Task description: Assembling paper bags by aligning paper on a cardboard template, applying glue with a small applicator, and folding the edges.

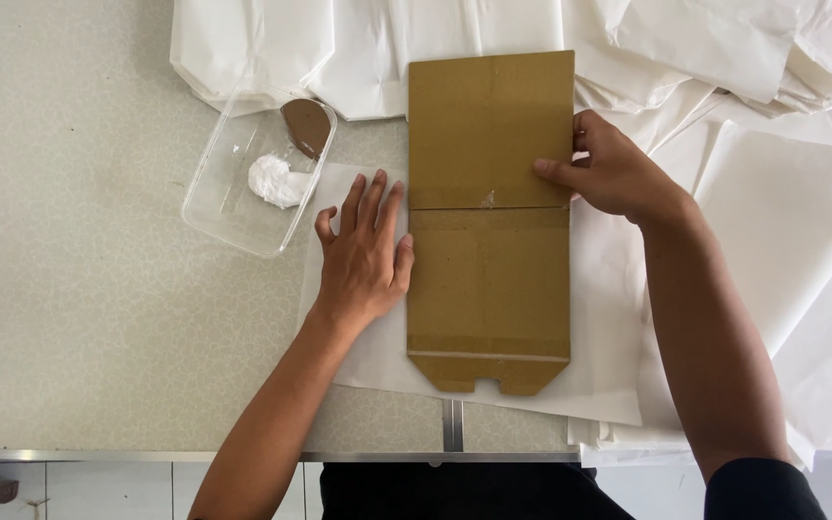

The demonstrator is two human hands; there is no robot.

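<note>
A long brown cardboard template (488, 221) lies on a white paper sheet (358, 356) on the table. My left hand (363, 255) rests flat on the paper, fingers spread, just left of the cardboard's edge. My right hand (609, 173) grips the cardboard's right edge near its middle crease, thumb on top.
A clear plastic tub (243, 207) with a lump of white paste (276, 181) and a brown spreader (307, 125) sits to the left. Stacks of white paper (782, 221) cover the back and right. The table's metal front edge (243, 455) runs close to me.
</note>
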